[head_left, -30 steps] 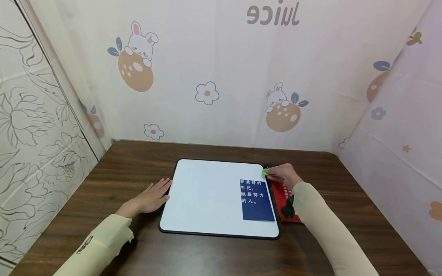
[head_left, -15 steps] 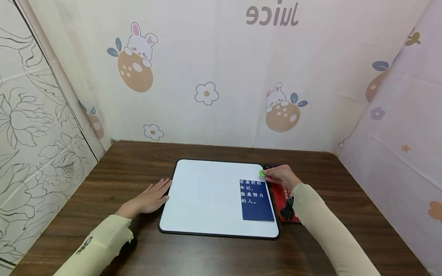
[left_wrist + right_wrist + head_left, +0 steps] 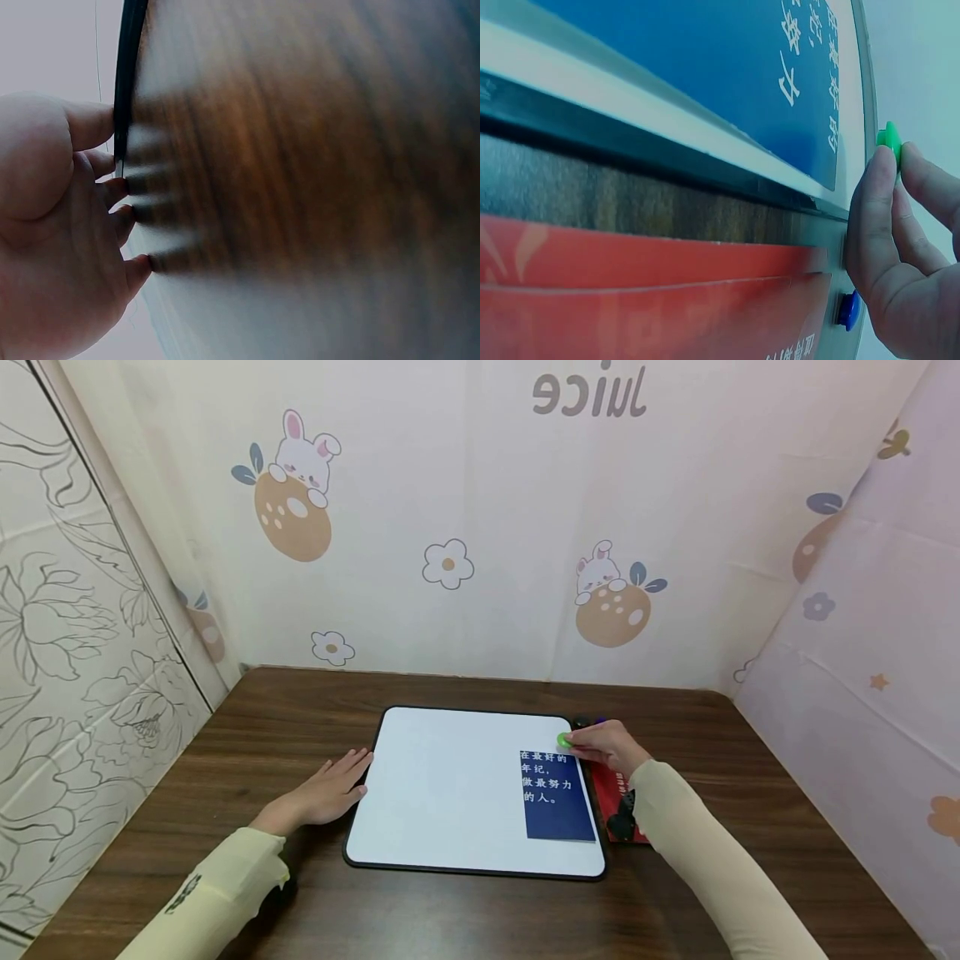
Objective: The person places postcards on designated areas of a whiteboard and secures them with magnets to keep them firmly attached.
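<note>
Between thumb and fingers, my right hand (image 3: pixel 606 745) pinches a round green magnet (image 3: pixel 563 740) close over the upper right part of a whiteboard (image 3: pixel 442 785). Just below it, a dark blue card (image 3: pixel 558 814) with white Chinese characters lies on the board's right side. In the right wrist view the green magnet (image 3: pixel 890 141) shows edge-on at the fingertips. My left hand (image 3: pixel 330 789) lies flat at the board's left edge, fingers straight. Its fingertips meet the black frame (image 3: pixel 129 67) in the left wrist view.
Red cards (image 3: pixel 645 300) lie on the wooden table right of the board, partly under my right arm. A blue magnet (image 3: pixel 848 310) and a black one (image 3: pixel 582 722) are near the board's upper right corner. A printed curtain (image 3: pixel 450 485) hangs behind the table.
My right hand has moved slightly left and toward me, bringing the green magnet from the board's right edge in over the white surface above the blue card. The left hand stays still.
</note>
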A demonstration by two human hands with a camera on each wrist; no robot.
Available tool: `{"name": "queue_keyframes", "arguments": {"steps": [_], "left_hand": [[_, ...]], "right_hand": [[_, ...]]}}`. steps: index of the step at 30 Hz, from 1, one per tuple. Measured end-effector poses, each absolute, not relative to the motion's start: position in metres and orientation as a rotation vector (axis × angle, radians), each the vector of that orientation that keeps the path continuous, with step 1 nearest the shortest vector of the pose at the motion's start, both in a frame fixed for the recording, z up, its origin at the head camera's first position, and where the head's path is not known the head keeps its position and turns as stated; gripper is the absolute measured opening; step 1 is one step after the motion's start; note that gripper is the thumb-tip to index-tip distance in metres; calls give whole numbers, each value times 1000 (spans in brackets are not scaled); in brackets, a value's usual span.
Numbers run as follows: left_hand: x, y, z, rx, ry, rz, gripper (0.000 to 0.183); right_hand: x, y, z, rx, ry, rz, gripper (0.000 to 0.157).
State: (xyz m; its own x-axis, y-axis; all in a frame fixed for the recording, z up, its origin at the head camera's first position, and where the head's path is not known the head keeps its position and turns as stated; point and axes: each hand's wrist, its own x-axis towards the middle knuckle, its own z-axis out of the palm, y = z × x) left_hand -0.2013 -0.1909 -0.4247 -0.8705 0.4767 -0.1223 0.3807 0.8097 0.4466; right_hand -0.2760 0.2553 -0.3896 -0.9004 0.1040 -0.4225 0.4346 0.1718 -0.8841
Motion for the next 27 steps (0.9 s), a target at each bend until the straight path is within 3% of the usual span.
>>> {"name": "queue_keyframes", "arguments": {"steps": [27], "left_hand": [[-204, -192, -429, 652, 2768, 607, 55]], "right_hand": [[-280, 233, -399, 404, 2193, -1705, 32]]}}
